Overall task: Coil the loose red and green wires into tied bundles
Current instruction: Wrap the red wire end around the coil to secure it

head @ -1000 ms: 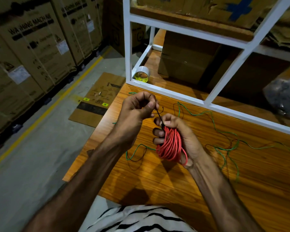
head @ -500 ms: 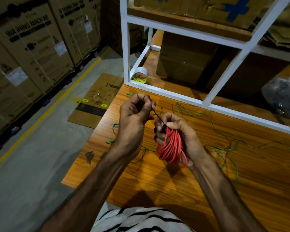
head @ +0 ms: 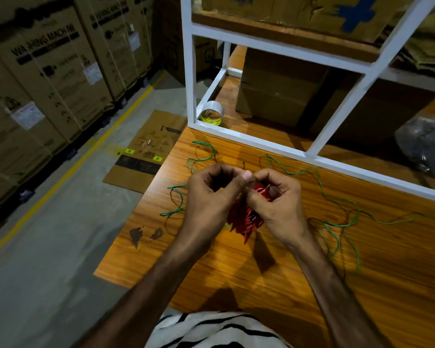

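Red bundle [head: 246,217]: mid-frame, long way pointing down.
Right hand [head: 278,204]: grasps it.
Left hand [head: 211,197]: pinches at its top — tie hidden.

1. I'm at an orange-brown wood-grain table [head: 299,267] with dark chipped patches near its left edge.
2. A white square-tube metal shelf frame [head: 249,136] stands on it, with brown cardboard boxes [head: 281,94] inside.
3. Grey concrete floor [head: 48,272] with a yellow painted line [head: 68,174].
4. Tall strapped washing-machine cartons [head: 48,71] on my left.
5. Flattened cardboard sheet [head: 146,154] on the floor.
6. Dim light.
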